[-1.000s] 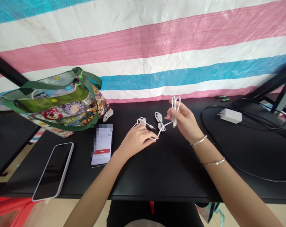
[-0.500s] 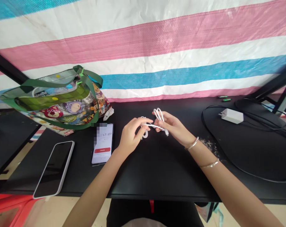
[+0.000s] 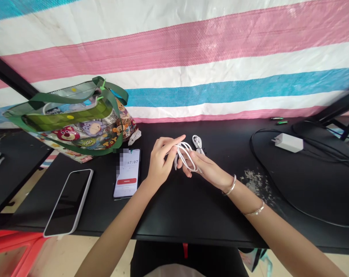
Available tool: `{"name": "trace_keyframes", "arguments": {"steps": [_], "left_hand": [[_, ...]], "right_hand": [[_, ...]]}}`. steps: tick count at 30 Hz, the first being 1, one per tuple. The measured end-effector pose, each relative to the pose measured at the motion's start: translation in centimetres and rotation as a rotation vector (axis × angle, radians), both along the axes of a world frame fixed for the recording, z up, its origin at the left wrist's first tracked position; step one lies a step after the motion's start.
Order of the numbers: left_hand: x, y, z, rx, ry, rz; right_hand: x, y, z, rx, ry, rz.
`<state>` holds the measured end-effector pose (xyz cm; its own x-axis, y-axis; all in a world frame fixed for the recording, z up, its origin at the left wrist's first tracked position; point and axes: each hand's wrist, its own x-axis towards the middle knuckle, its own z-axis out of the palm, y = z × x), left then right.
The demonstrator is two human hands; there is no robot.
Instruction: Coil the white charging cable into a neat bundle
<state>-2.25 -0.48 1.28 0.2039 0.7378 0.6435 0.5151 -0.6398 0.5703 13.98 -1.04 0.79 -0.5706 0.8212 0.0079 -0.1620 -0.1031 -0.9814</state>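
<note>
Both hands [image 3: 160, 161] pinch the looped white cable [image 3: 188, 156] between them above the desk [image 3: 174, 215], presumably keeping its coils gathered.

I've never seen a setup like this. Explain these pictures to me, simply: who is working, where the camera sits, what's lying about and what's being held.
There is no robot here: a person works with two bare hands, left and right. The view comes from one camera worn on the head, looking forward and down. Both hands hold a loosely coiled white cable above the black table. Just beyond the right hand lies a second white cable bundle. To the left are a cartoon-print bag, a lit phone and a dark-screened phone. To the right are a white plug adapter and black cables.
</note>
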Motion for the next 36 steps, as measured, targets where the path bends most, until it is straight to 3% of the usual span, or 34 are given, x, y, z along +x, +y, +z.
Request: {"name": "trace_keyframes", "arguments": {"steps": [7, 13, 19, 22, 26, 32, 36], "left_hand": [[0.2, -0.1, -0.1, -0.033, 0.039, -0.006], [0.2, 0.2, -0.3, -0.106, 0.101, -0.034], [0.0, 0.4, -0.5, -0.173, 0.204, -0.018], [0.1, 0.4, -0.4, -0.171, 0.224, -0.026], [0.2, 0.4, -0.3, -0.177, 0.253, -0.043], [0.0, 0.3, 0.0, -0.197, 0.297, -0.016], [0.0, 0.3, 0.0, -0.180, 0.333, 0.009]], "right_hand": [[-0.9, -0.3, -0.6, 0.081, -0.019, -0.071], [-0.4, -0.2, 0.4, 0.113, 0.002, -0.227], [1.7, 1.0, 1.7, 0.135, 0.093, -0.588], [2.3, 1.5, 1.7, 0.104, 0.140, -0.666], [2.0, 1.5, 1.2, 0.110, 0.070, -0.590], [0.9, 0.7, 0.8, 0.114, -0.004, -0.282], [0.6, 0.4, 0.6, 0.164, 0.026, -0.232]]}}
